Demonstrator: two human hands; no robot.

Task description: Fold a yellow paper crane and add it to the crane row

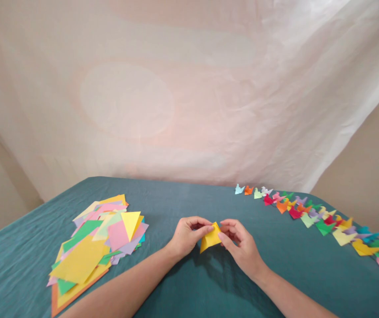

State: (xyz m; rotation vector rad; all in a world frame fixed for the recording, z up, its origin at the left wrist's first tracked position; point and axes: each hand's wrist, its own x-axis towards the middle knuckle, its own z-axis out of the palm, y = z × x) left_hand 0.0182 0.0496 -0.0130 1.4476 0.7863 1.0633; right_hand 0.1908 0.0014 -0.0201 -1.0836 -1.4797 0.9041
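Observation:
A small piece of folded yellow paper (210,239) is held up between my two hands, over the middle of the table. My left hand (190,235) pinches its upper left edge between thumb and fingers. On the other side, my right hand (240,243) has its thumb and fingertips closed on the paper's right edge. One pointed corner of the paper hangs down to the lower left. The fingers hide part of the folds.
A loose pile of coloured paper sheets (78,260) lies at the left on the dark green tablecloth (163,198). Along the right side stand rows of small folded paper birds (324,226) in many colours. A pale sheet (189,97) hangs behind the table.

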